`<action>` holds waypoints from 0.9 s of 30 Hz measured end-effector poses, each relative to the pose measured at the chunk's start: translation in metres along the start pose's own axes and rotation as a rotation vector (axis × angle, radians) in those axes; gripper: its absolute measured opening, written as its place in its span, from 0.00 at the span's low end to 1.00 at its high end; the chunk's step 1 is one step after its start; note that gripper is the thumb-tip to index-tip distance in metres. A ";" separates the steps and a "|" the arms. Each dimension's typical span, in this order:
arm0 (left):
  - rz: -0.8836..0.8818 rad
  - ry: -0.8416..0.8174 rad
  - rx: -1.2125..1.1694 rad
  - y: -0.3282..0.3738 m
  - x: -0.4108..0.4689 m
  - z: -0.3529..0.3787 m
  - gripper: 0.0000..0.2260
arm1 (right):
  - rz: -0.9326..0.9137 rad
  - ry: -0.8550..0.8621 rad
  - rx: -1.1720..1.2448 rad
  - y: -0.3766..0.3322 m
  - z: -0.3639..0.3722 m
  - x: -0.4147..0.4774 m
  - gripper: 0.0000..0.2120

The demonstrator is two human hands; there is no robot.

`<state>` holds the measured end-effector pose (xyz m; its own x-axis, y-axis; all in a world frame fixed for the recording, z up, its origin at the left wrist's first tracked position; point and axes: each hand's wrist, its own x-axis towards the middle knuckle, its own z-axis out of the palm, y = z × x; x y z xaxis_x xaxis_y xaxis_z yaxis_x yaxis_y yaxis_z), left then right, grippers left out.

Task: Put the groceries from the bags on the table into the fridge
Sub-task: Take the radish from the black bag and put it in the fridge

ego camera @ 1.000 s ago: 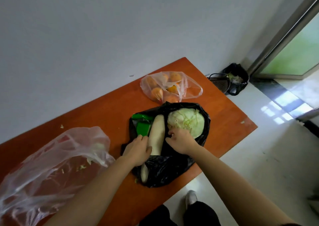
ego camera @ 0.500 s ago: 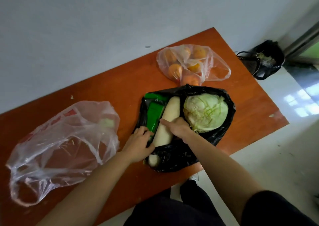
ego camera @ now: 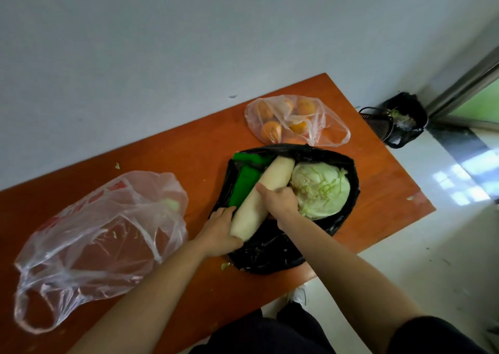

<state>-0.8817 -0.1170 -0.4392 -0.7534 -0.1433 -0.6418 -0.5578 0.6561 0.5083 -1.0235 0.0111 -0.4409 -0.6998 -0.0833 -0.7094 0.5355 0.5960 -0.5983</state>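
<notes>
An open black bag [ego camera: 272,253] lies on the orange table [ego camera: 167,159]. Inside it are a long white radish [ego camera: 267,186], a pale green cabbage [ego camera: 321,189] to its right and a green packet [ego camera: 245,183] to its left. My left hand [ego camera: 220,232] wraps the radish's near end. My right hand [ego camera: 278,198] grips the radish at its middle, beside the cabbage. A clear bag of oranges [ego camera: 294,122] sits behind the black bag.
A crumpled clear plastic bag [ego camera: 102,235] with little in it lies at the table's left. A black bin [ego camera: 399,121] with scraps stands on the floor past the table's right end. The wall runs along the table's far edge.
My left hand has closed around the radish's near end, and my right hand has moved onto its middle. The radish's near end has lifted off the bag.
</notes>
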 end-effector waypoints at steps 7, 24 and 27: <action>0.031 -0.124 -0.321 0.015 0.004 -0.029 0.38 | 0.023 0.016 0.129 -0.005 -0.007 -0.022 0.39; 0.163 -0.087 0.229 -0.028 -0.014 -0.009 0.44 | -0.078 0.091 0.273 0.014 0.004 -0.058 0.34; 0.174 -0.058 0.236 -0.044 -0.023 0.000 0.39 | -0.169 0.207 0.293 0.006 -0.004 -0.058 0.37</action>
<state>-0.8393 -0.1426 -0.4467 -0.8058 0.0244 -0.5916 -0.3207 0.8219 0.4707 -0.9818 0.0229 -0.4010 -0.8541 0.0200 -0.5198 0.4960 0.3324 -0.8022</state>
